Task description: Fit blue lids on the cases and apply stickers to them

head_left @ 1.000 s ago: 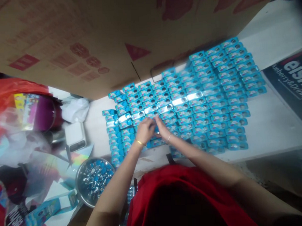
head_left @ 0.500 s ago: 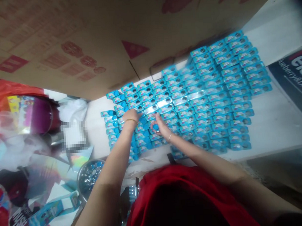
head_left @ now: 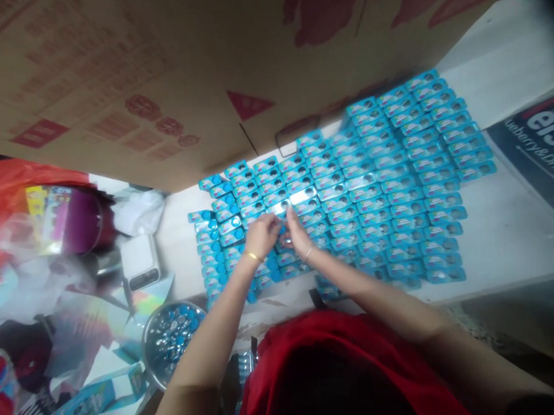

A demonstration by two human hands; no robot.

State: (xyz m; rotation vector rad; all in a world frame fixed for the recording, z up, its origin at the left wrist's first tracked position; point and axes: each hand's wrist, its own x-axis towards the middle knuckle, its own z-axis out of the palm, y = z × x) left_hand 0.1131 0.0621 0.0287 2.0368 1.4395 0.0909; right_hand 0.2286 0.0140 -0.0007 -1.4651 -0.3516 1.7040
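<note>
Curled inward at the left hand (head_left: 260, 234), loosely bent at the right hand (head_left: 300, 237); can't tell what, if anything, is pinched (too blurred). Just beneath and around, blue packs (head_left: 345, 228) in tight rows: probably light, stiff, slick, best taken by the short ends. At eight o'clock, steel bowl (head_left: 146, 351); at twelve, crowding carton (head_left: 198, 82); at three, roomier tabletop (head_left: 512, 228); at six, near edge.

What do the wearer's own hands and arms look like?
The left hand, gloveless, has a gold-coloured bangle; the right hand, also gloveless, a thin, pale bracelet. The left forearm and right forearm are sleeveless; a red garment shows between them.
</note>
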